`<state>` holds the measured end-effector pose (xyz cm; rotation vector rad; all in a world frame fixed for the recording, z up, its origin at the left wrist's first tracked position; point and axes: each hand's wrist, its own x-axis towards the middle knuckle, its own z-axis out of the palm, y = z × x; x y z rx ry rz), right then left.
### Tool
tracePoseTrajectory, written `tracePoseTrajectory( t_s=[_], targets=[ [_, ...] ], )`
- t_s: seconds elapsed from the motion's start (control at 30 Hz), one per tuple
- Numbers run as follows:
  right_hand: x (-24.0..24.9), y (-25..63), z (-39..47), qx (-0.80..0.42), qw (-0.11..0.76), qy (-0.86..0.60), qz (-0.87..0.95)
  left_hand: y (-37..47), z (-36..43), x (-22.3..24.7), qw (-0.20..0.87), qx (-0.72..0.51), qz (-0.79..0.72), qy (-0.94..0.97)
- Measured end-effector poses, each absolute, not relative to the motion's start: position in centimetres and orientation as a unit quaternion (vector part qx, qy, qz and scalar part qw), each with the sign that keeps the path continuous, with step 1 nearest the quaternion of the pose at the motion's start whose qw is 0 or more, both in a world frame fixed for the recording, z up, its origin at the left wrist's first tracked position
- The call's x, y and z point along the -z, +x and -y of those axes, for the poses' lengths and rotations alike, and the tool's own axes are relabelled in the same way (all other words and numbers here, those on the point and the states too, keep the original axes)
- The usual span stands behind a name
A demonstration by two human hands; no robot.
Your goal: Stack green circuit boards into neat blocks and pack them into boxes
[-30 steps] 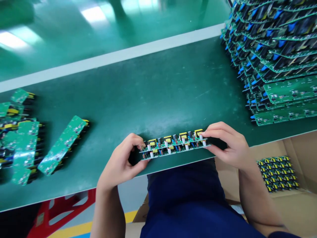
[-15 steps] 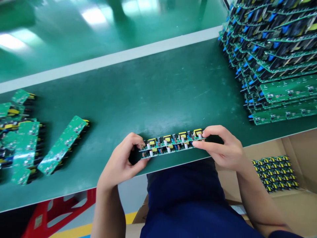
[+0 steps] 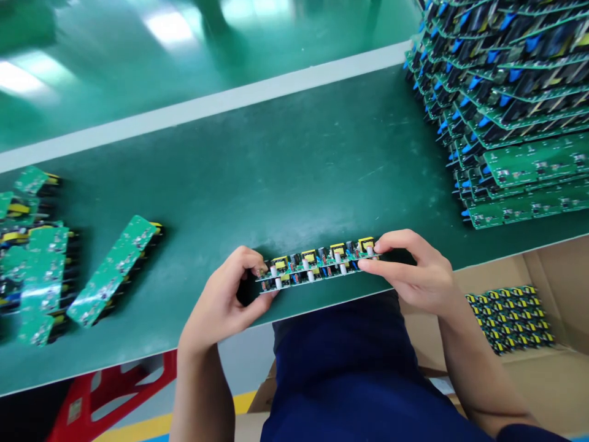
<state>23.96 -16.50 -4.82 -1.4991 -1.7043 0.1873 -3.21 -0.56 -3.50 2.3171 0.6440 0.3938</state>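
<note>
Two long, narrow circuit boards (image 3: pixel 317 264), one behind the other, are held at the front edge of the green table. Yellow transformers, dark capacitors and white parts stand along them. My left hand (image 3: pixel 230 288) grips their left end, thumb at the near side and fingers at the far side. At the right end, my right hand (image 3: pixel 416 273) pinches the boards between its thumb and forefinger. A single circuit board strip (image 3: pixel 113 270) lies underside up to the left, apart from my hands.
Further left is a heap of board strips (image 3: pixel 43 270). A tall stack of green circuit boards (image 3: pixel 515 116) rises at the right rear. Below the table on the right, a cardboard box (image 3: pixel 556 380) holds rows of boards (image 3: pixel 510 319). A red stool (image 3: pixel 115 393) stands under the table's left part.
Almost nothing differs. The view has shifted very slightly, and both hands keep the same hold on the two boards.
</note>
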Motion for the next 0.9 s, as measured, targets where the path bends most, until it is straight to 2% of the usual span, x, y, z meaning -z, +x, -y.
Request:
tracePoseTrajectory(
  t_s=[0.37,0.6,0.7,0.83,0.9],
  targets=[
    [4.5,23.9,16.2,-0.127,0.462,-0.588,0.651,-3.1,0.7,3.5,0.344,-0.150,-0.247,0.893],
    [4.4,24.0,16.2,-0.121,0.434,-0.615,0.647,-3.4,0.4,3.3,0.331,-0.150,-0.241,0.900],
    [4.1,24.4,16.1,-0.133,0.413,-0.620,0.654,-2.5,1.1,2.6,0.264,-0.144,-0.246,0.921],
    [4.1,25.3,16.0,-0.163,0.413,-0.597,0.669,1.0,3.9,1.6,0.079,-0.120,-0.221,0.965],
    [4.5,25.8,16.0,-0.163,0.413,-0.596,0.669,2.8,4.8,1.5,0.024,-0.093,-0.193,0.977]
  ],
)
